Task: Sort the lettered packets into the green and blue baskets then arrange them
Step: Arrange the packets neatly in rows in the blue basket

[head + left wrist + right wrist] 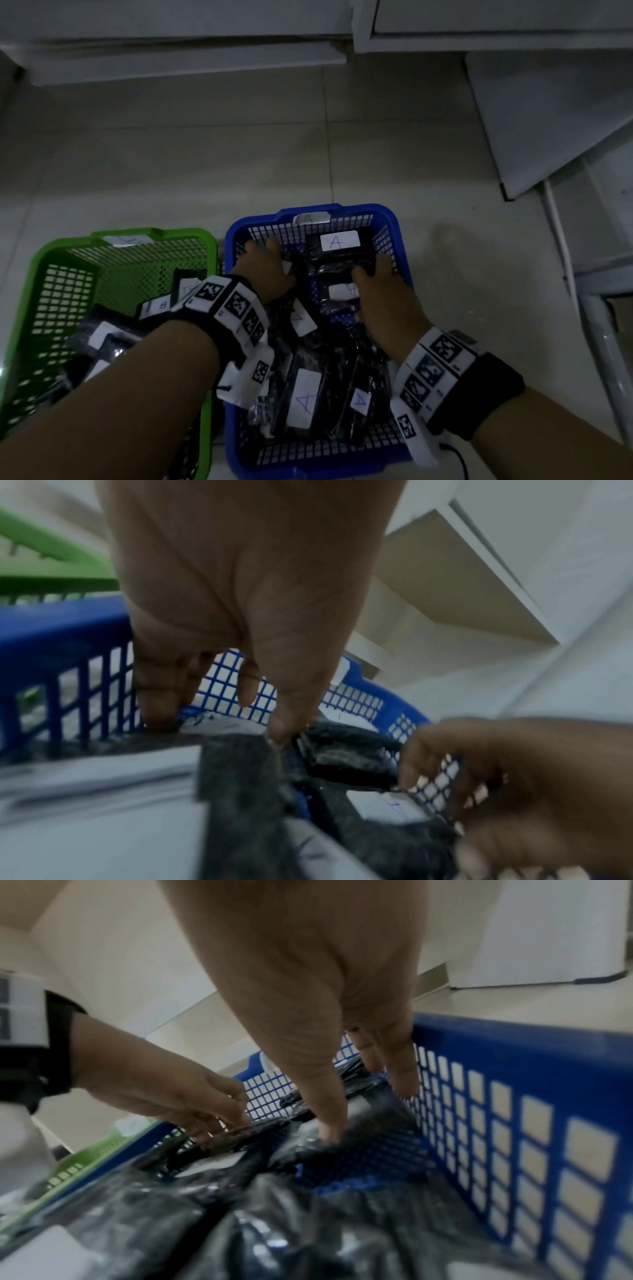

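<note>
Blue basket, both our hands inside.
Left hand touches the black packets with straight fingers; right hand grips one packet.

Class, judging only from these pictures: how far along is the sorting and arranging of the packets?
Sorting looks done: A packets lie in the blue basket, and the one readable B packet lies in the green basket. In hand: the left hand and right hand are both among the A packets, arranging. Left: the green basket's pile lies jumbled.
</note>
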`<action>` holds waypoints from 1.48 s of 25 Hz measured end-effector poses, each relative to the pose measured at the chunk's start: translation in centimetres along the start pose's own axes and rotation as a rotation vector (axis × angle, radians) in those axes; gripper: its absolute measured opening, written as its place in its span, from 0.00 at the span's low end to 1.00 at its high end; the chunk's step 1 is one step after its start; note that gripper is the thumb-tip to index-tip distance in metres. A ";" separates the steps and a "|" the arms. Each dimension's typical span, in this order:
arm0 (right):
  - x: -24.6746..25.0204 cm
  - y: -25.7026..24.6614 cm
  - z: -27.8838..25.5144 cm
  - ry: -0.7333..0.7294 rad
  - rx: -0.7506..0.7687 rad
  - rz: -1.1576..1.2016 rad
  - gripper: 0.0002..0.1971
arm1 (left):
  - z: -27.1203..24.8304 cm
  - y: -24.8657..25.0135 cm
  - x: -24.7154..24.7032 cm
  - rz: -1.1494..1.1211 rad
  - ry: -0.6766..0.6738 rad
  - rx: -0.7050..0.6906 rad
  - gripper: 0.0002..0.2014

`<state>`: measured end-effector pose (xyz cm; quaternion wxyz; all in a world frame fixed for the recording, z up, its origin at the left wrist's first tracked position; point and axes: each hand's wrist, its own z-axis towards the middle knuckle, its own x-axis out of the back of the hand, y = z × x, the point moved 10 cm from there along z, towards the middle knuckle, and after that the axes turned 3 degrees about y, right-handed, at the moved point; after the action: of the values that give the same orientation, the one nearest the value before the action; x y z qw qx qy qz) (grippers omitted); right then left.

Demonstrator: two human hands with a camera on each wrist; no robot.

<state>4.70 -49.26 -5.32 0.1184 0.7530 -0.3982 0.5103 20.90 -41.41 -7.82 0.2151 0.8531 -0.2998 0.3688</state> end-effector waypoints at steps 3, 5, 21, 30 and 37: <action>-0.2 -0.9 0.2 0.052 0.098 -0.010 0.10 | 0.0 -0.1 -2.5 0.082 -0.175 -0.020 0.54; -1.9 -1.6 0.5 -0.045 0.199 0.003 0.12 | -0.1 0.0 -2.9 0.115 -0.213 -0.048 0.59; -3.2 -2.0 -1.3 -0.470 0.045 0.878 0.11 | -2.0 0.5 -0.4 0.154 -0.026 -0.049 0.27; 3.0 -0.9 0.4 0.192 -0.079 0.745 0.10 | -4.3 0.9 -1.6 0.578 -0.036 -0.273 0.19; -1.8 -6.4 4.1 -0.010 -0.034 0.651 0.11 | -5.4 -1.1 -1.5 0.444 -0.019 -0.328 0.44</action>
<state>11.76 -46.63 -7.26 -0.0402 0.5865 -0.6271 0.5110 18.11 -36.91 -5.75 0.2615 0.7237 -0.5370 0.3456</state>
